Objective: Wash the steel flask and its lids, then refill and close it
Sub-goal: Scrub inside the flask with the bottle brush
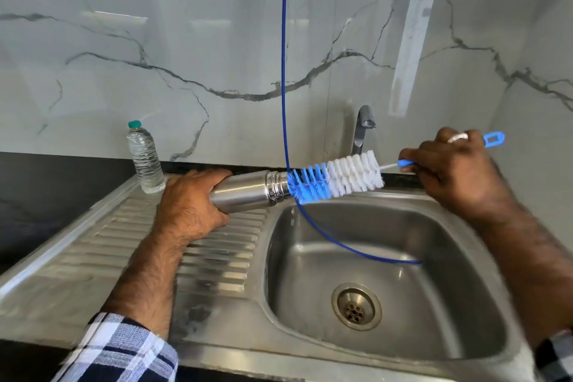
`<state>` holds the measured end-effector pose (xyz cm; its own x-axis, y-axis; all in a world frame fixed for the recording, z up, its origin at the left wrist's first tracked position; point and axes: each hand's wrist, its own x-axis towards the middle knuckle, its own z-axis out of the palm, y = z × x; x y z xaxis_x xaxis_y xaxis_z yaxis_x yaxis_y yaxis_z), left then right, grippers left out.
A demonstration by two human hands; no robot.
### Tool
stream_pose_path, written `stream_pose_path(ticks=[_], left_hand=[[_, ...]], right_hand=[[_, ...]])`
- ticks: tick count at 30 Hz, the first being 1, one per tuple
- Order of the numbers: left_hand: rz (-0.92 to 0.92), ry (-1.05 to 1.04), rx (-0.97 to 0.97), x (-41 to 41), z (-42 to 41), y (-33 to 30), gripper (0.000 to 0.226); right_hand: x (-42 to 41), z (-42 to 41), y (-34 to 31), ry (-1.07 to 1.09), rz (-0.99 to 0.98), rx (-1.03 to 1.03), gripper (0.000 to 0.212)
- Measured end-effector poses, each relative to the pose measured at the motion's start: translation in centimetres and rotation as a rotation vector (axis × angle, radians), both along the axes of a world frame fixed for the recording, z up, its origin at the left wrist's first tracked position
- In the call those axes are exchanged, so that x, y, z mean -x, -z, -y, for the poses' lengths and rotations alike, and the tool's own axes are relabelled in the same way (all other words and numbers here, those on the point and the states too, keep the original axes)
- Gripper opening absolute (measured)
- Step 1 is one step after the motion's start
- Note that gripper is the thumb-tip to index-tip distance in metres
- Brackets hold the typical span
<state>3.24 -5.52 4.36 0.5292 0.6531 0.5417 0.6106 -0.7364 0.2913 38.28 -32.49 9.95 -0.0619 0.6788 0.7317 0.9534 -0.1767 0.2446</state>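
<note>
My left hand (189,205) grips the steel flask (248,192), which lies almost level over the sink's left rim with its threaded mouth pointing right. A blue and white bottle brush (336,178) has its blue tip at the flask's mouth; most of the bristles are outside. My right hand (455,170) grips the brush's blue handle, whose end loop sticks out past the fingers. A few drops fall from the mouth into the steel sink (465,260). No lids are in view.
A clear plastic water bottle (145,158) with a green cap stands at the back of the ribbed drainboard (217,257). The tap (362,129) rises behind the basin. A thin blue hose (284,71) hangs down the marble wall into the basin. Dark countertop lies left.
</note>
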Motion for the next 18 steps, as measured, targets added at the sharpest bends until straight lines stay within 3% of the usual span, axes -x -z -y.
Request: stream_pose_path(ticks=[3,9,18], left_hand=[[0.073,0.001,0.079,-0.2,-0.2,0.1,0.091],[0.1,-0.071,0.069,1.6,-1.4,0.1,0.093],[0.205,-0.135,0.235,1.6,-2.0,0.8,0.084]], right_hand=[[0.2,0.1,-4.7,-0.046,-0.079,0.135,0.021],[0.6,0.0,-6.8,0.173,-0.252,0.394,0.034],[0.1,1.6,-9.3,0.286,-0.447,0.194,0.026]])
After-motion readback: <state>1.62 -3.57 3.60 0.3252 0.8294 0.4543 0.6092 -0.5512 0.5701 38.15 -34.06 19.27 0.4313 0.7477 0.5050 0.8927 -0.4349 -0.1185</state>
